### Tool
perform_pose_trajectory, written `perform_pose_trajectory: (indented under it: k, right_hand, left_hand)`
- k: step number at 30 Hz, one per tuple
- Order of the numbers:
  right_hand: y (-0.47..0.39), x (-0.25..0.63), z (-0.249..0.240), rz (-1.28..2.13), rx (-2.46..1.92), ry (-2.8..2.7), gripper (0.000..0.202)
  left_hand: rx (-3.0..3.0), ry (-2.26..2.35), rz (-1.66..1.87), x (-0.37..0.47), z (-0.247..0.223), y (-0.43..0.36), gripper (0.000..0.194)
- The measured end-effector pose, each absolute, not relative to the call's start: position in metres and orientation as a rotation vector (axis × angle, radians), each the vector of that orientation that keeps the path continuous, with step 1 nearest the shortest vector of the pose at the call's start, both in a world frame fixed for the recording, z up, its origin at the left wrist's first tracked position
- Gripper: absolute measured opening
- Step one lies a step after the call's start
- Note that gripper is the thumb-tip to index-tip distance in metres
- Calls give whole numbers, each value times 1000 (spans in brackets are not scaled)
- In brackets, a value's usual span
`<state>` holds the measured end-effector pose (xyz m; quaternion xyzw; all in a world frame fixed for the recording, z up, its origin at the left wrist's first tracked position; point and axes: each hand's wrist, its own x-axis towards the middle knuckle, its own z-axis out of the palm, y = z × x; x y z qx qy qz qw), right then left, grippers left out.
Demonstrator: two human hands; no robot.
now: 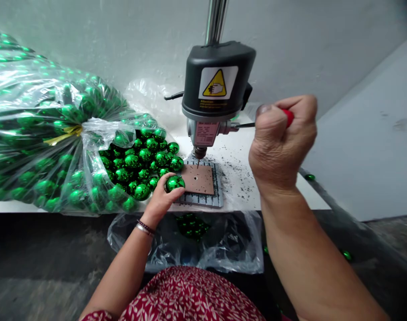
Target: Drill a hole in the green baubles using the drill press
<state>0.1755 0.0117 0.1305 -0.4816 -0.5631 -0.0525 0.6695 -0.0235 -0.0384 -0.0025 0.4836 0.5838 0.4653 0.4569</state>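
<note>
My left hand (166,191) grips a shiny green ball (175,183) between thumb and fingers, at the left edge of a brown board (203,179) with a small hole. That board lies on the grey slotted base (218,201) of a drill press (219,82). The thin drill bit (198,163) points down above the board, to the right of the ball. My right hand (283,138) is wrapped round the red-ended lever (287,117) on the right side of the press, raised above the table.
A clear plastic bag (56,133) full of green balls covers the table's left side. Dark shavings (238,176) lie right of the base. An open plastic bag (233,249) with green balls inside hangs below the table edge. Loose balls (309,177) lie at the right.
</note>
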Motion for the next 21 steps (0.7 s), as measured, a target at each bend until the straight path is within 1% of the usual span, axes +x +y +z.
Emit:
perform_pose_trajectory:
  k: [2,4,8,13,16,21]
  right_hand:
    - [11,175,130,-111,-1078,-1276,27]
    - [11,175,131,-133,-1059,-1282,28]
    - [10,174,132,-133,-1067,-1285,27]
    - [9,174,136,-49,-1080,-1279,25]
    - [9,175,135,-26,-1084,-1276,25]
    - [9,175,133,-33,-1065,-1278,27]
  left_hand:
    - [1448,1487,1065,-21,0,-34,58]
    - [1584,1499,1010,-18,1,-29,59]
    - [1585,1553,1002,-14,-3,-17,61]
    - [1684,1617,984,-17,-12,-6,53]
    - [1706,1639,1006,-18,-16,-4,55]
    - [1792,1597,990,-16,-16,0,52]
